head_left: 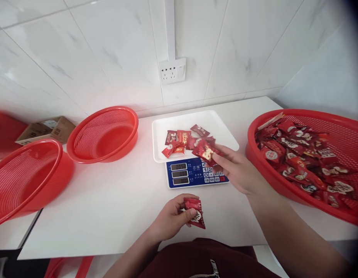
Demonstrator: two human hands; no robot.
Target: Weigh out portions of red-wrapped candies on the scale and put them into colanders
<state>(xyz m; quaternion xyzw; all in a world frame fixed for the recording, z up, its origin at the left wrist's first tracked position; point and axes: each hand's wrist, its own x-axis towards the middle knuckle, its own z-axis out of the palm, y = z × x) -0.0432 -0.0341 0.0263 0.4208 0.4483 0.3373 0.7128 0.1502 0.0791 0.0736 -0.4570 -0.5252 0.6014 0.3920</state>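
Near the table's front edge, my left hand (174, 217) is closed on a red snack packet (196, 216) with white lettering. My right hand (232, 166) grips another red snack packet (206, 152) over the front rim of the scale's white tray (222, 127). Several small red and maroon packets (183, 137) lie together in that tray. Below it, the blue panel of the digital scale (179, 185) shows three displays and a keypad, partly covered by my right hand. Whether the right-hand packet touches those in the tray I cannot tell.
A large red basket (254, 156) full of similar packets stands on the right. Two red mesh baskets, one at the back (132, 133) and one at far left (63, 173), stand on the left. Behind them sits a cardboard box (61, 131). A socket (172, 71) is on the tiled wall.
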